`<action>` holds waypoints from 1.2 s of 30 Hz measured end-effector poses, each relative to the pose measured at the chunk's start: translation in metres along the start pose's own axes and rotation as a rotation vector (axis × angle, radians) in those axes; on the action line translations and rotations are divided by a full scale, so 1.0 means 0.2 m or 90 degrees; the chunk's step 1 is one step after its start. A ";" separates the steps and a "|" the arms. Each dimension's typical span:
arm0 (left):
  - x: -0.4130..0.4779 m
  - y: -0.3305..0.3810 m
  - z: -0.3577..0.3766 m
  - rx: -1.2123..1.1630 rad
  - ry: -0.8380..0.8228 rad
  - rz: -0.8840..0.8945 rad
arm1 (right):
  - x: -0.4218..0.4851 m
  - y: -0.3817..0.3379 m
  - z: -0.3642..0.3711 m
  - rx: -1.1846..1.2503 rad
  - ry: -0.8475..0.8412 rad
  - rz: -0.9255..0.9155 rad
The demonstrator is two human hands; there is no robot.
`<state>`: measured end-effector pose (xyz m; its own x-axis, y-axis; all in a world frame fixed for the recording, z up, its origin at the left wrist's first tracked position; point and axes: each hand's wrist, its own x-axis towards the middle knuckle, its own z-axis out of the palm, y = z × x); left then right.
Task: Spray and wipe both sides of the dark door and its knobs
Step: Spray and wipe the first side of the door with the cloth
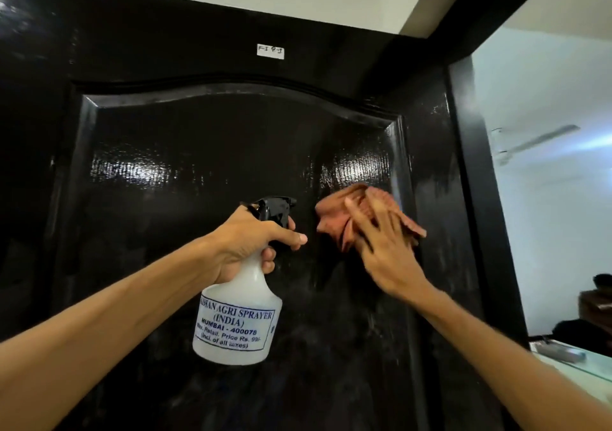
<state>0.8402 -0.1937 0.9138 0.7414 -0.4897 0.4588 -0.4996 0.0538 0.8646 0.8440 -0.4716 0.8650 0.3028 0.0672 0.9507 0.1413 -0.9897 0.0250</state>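
From the head camera, the dark door (198, 165) fills most of the view, its glossy raised panel facing the person. The left hand (246, 242) is curled tight round the neck of a white spray bottle (238, 318), just below the black trigger head, with the nozzle pointing at the door's middle and the forefinger stretched forward. The right hand (381, 252) lies flat with fingers straight and spread, pressing a rust-brown cloth (357, 209) against the door near the panel's right edge. A small white label (270, 51) sits high on the door.
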 end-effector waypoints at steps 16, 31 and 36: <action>0.19 0.04 0.45 0.009 -0.074 0.022 | 0.29 0.59 -0.23 -0.009 0.095 0.148; 0.33 0.02 0.76 0.005 -0.082 0.020 | 0.24 0.79 -0.29 0.034 0.129 0.155; 0.31 0.01 0.71 0.004 -0.081 0.009 | -0.62 0.63 0.01 -0.048 0.066 0.042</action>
<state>0.8218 -0.3480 0.9146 0.6711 -0.5959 0.4410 -0.5126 0.0569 0.8568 0.8261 -0.6050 0.7491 0.2094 -0.0084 0.9778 0.0520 -0.9985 -0.0197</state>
